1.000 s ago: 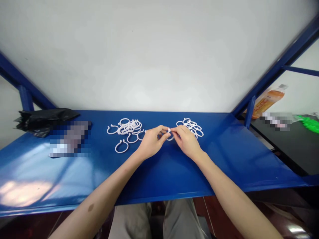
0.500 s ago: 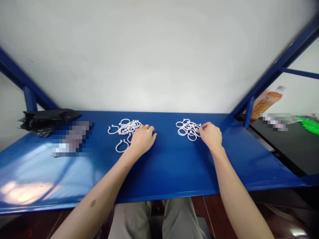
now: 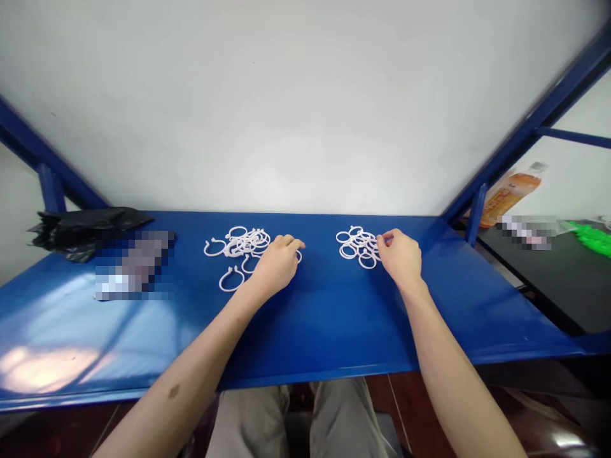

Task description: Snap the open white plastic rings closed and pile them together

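Observation:
Two heaps of white plastic rings lie on the blue shelf (image 3: pixel 334 318). The left heap (image 3: pixel 243 243) holds open rings, and one open ring (image 3: pixel 230 280) lies apart in front of it. My left hand (image 3: pixel 275 266) rests at that heap's right edge, fingers curled, with a white ring (image 3: pixel 298 256) showing at its fingertips. My right hand (image 3: pixel 401 257) sits at the right edge of the right heap (image 3: pixel 358 245). Its thumb and forefinger are pinched against the outer rings; what they hold is hidden.
A crumpled black bag (image 3: pixel 81 229) lies at the shelf's far left beside a blurred patch (image 3: pixel 133 264). Blue frame struts (image 3: pixel 525 130) slope up at both ends. On the dark bench to the right lie an orange bottle (image 3: pixel 513 191) and something green (image 3: pixel 594 236). My knees show below the shelf's front edge.
A second ago both hands met at the middle, pinching one ring. They have parted: the left went to the left heap, the right to the right heap.

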A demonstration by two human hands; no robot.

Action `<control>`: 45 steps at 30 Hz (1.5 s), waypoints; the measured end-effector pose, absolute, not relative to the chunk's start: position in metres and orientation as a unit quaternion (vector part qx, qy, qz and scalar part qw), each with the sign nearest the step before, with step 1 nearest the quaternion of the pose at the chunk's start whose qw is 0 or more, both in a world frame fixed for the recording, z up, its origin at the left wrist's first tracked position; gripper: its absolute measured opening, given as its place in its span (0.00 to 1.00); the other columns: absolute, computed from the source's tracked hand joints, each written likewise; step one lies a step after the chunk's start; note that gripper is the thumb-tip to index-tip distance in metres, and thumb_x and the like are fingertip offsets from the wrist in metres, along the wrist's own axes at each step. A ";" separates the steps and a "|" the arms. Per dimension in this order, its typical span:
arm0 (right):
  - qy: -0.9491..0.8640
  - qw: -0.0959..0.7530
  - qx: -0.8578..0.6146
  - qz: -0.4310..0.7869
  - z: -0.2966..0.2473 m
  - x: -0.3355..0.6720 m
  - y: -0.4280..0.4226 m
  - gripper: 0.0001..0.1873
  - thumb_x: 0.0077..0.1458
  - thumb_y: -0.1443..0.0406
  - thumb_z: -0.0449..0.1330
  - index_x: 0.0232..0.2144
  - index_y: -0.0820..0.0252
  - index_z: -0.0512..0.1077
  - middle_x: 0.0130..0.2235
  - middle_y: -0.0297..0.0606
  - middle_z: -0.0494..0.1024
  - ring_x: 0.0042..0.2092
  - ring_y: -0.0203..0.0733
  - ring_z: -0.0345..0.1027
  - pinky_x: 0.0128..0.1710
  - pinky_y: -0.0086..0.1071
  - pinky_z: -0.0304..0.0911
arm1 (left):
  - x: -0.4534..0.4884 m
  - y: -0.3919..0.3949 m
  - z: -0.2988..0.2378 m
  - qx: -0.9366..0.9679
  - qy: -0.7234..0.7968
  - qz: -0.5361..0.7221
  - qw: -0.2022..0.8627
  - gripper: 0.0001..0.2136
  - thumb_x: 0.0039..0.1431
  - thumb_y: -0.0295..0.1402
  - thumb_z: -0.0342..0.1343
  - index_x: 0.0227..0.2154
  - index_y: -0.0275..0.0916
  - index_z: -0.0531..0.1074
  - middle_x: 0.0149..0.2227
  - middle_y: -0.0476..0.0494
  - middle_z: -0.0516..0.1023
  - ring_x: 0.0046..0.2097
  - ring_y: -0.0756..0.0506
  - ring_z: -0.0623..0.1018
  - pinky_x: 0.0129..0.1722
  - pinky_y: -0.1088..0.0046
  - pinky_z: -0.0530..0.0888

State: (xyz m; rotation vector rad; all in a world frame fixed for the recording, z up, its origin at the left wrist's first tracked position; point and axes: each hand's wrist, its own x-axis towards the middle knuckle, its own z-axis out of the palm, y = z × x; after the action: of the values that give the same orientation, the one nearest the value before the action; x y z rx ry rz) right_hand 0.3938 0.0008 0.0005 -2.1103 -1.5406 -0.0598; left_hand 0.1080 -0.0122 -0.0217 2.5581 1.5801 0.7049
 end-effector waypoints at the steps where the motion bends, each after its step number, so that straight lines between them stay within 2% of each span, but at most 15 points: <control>1: -0.581 0.277 -0.765 -0.027 0.000 0.392 0.001 0.10 0.62 0.59 0.57 0.38 0.58 0.76 0.37 0.43 0.80 0.38 0.48 0.74 0.38 0.37 0.63 | 0.108 -0.012 -0.022 0.819 0.532 0.216 0.003 0.16 0.62 0.22 0.45 0.47 0.36 0.75 0.47 0.35 0.77 0.51 0.37 0.74 0.55 0.57 0.71; 3: -0.622 0.315 -0.716 -0.032 -0.002 0.388 0.001 0.09 0.62 0.61 0.57 0.38 0.58 0.75 0.36 0.41 0.80 0.37 0.46 0.73 0.38 0.36 0.63 | 0.109 -0.013 -0.024 0.806 0.560 0.190 -0.024 0.14 0.64 0.26 0.47 0.46 0.35 0.75 0.46 0.33 0.76 0.50 0.36 0.74 0.54 0.55 0.71; 7: -0.718 0.375 -0.587 -0.003 -0.013 0.371 0.001 0.09 0.63 0.61 0.56 0.36 0.58 0.75 0.34 0.38 0.79 0.33 0.42 0.71 0.36 0.35 0.64 | 0.113 -0.015 -0.024 0.798 0.572 0.187 -0.022 0.13 0.65 0.30 0.50 0.49 0.35 0.74 0.47 0.34 0.75 0.50 0.36 0.74 0.53 0.58 0.70; 10: -0.771 0.370 -0.515 0.049 -0.020 0.353 -0.005 0.08 0.63 0.63 0.56 0.36 0.57 0.74 0.32 0.36 0.78 0.33 0.41 0.71 0.36 0.35 0.65 | 0.113 -0.017 -0.024 0.773 0.600 0.203 -0.045 0.18 0.62 0.36 0.56 0.53 0.37 0.71 0.50 0.33 0.73 0.52 0.34 0.73 0.53 0.56 0.70; 13: -0.804 0.339 -0.478 0.101 -0.024 0.336 -0.011 0.07 0.63 0.64 0.57 0.37 0.57 0.75 0.34 0.36 0.79 0.35 0.41 0.72 0.37 0.35 0.66 | 0.113 -0.017 -0.025 0.780 0.595 0.193 -0.031 0.16 0.62 0.42 0.58 0.47 0.38 0.75 0.45 0.35 0.77 0.50 0.35 0.74 0.52 0.56 0.69; 17: -0.818 0.313 -0.453 0.169 -0.027 0.324 -0.017 0.06 0.63 0.63 0.59 0.38 0.57 0.75 0.36 0.36 0.80 0.35 0.39 0.73 0.37 0.33 0.67 | 0.119 -0.019 -0.024 0.802 0.567 0.185 0.031 0.06 0.63 0.35 0.56 0.35 0.40 0.76 0.38 0.40 0.80 0.44 0.39 0.76 0.45 0.62 0.70; 19: -0.817 0.308 -0.446 0.197 -0.028 0.321 -0.018 0.06 0.63 0.62 0.59 0.37 0.57 0.75 0.35 0.36 0.81 0.34 0.38 0.74 0.35 0.32 0.67 | 0.125 -0.022 -0.022 0.803 0.560 0.198 0.056 0.06 0.63 0.31 0.54 0.32 0.40 0.74 0.36 0.42 0.81 0.42 0.40 0.76 0.43 0.63 0.69; 23: -0.790 0.344 -0.440 0.254 -0.028 0.319 -0.019 0.07 0.62 0.62 0.60 0.40 0.57 0.74 0.35 0.35 0.82 0.33 0.37 0.75 0.34 0.31 0.68 | 0.132 -0.024 -0.019 0.773 0.558 0.282 0.107 0.03 0.63 0.30 0.54 0.34 0.41 0.72 0.31 0.45 0.81 0.39 0.41 0.78 0.40 0.65 0.69; 25: -0.775 0.373 -0.434 0.268 -0.028 0.318 -0.019 0.07 0.62 0.62 0.60 0.41 0.57 0.74 0.34 0.34 0.82 0.33 0.37 0.75 0.34 0.31 0.69 | 0.132 -0.024 -0.017 0.749 0.545 0.337 0.169 0.02 0.63 0.32 0.55 0.36 0.41 0.72 0.31 0.47 0.82 0.37 0.43 0.79 0.39 0.68 0.71; 29: -0.772 0.419 -0.417 0.234 -0.026 0.318 -0.019 0.06 0.63 0.62 0.59 0.37 0.57 0.75 0.35 0.36 0.82 0.35 0.40 0.75 0.36 0.34 0.69 | 0.131 -0.023 -0.016 0.712 0.495 0.397 0.301 0.04 0.62 0.34 0.56 0.38 0.42 0.73 0.32 0.49 0.84 0.35 0.45 0.82 0.39 0.70 0.73; 32: -0.783 0.424 -0.402 0.212 -0.027 0.319 -0.019 0.06 0.64 0.63 0.59 0.35 0.56 0.75 0.36 0.36 0.82 0.37 0.42 0.76 0.39 0.35 0.69 | 0.131 -0.025 -0.017 0.696 0.476 0.420 0.335 0.02 0.61 0.31 0.56 0.35 0.42 0.74 0.34 0.49 0.84 0.38 0.45 0.83 0.41 0.70 0.74; 39: -0.832 0.414 -0.345 0.135 -0.030 0.322 -0.022 0.07 0.67 0.65 0.57 0.36 0.55 0.74 0.34 0.37 0.78 0.36 0.41 0.72 0.38 0.35 0.68 | 0.132 -0.030 -0.018 0.723 0.469 0.423 0.280 0.05 0.60 0.27 0.56 0.32 0.42 0.74 0.37 0.50 0.85 0.39 0.46 0.83 0.43 0.71 0.75; 45: -0.866 0.377 -0.318 0.078 -0.032 0.323 -0.022 0.11 0.69 0.65 0.53 0.36 0.57 0.74 0.33 0.39 0.77 0.36 0.42 0.68 0.38 0.36 0.66 | 0.127 -0.029 -0.016 0.753 0.459 0.398 0.251 0.07 0.59 0.26 0.56 0.29 0.42 0.76 0.34 0.52 0.84 0.37 0.47 0.82 0.41 0.73 0.74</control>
State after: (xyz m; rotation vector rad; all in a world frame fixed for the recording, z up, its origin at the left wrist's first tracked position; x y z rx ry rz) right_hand 0.3231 -0.0215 -0.0321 -0.8134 -2.2159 0.1982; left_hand 0.1271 -0.0288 -0.0155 2.0499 1.2499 1.0829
